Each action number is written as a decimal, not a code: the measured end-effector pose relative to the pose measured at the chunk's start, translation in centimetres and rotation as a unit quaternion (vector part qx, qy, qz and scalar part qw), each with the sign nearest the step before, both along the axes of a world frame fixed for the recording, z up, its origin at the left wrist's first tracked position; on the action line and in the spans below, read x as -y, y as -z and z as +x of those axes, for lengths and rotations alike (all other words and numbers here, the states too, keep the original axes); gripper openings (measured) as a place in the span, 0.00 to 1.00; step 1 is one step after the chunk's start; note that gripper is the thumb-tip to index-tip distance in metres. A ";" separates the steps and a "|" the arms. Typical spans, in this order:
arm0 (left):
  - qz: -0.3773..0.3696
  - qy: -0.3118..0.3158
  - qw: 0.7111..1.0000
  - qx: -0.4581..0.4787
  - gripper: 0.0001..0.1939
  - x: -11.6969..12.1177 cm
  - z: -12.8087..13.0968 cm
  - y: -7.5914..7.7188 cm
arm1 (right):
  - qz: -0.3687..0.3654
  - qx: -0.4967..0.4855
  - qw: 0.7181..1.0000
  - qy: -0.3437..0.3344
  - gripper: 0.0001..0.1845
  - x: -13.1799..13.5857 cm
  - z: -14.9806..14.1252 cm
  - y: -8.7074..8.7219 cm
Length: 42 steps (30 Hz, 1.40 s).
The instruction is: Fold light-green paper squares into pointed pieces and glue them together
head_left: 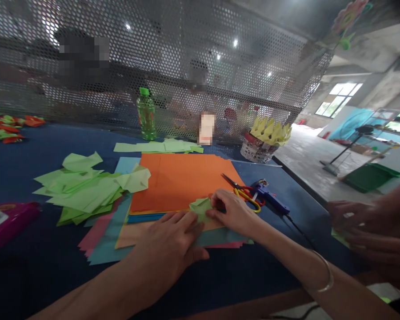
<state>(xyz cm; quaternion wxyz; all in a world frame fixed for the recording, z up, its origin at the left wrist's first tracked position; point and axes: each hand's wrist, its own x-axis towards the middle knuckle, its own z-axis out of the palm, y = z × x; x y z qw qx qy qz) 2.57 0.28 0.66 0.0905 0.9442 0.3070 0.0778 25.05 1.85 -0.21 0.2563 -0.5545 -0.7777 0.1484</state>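
A small piece of light green folded paper (202, 206) lies over the front part of the stack of coloured sheets. My right hand (235, 213) pinches its right side between thumb and fingers. My left hand (173, 238) lies flat with fingers stretched out, fingertips at the piece's left edge and thumb apart. Under both hands is the stack, with orange paper (183, 178) on top and blue, peach and pink sheets below. Just beyond my right hand are scissors (245, 193) with red and yellow handles and a blue glue gun (270, 198).
Loose green paper pieces (86, 189) are heaped at left, beside a magenta packet (16, 222). A green-capped bottle (146, 115), green strips (160, 146) and a paper-filled basket (258, 149) stand before the perforated screen (173, 53). Another person's hands (373, 222) work at right.
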 end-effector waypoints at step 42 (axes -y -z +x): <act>0.035 -0.036 0.999 0.014 0.13 0.1 -0.2 -0.1 | 0.048 0.047 0.989 -0.131 0.07 1.6 -0.3 -1.4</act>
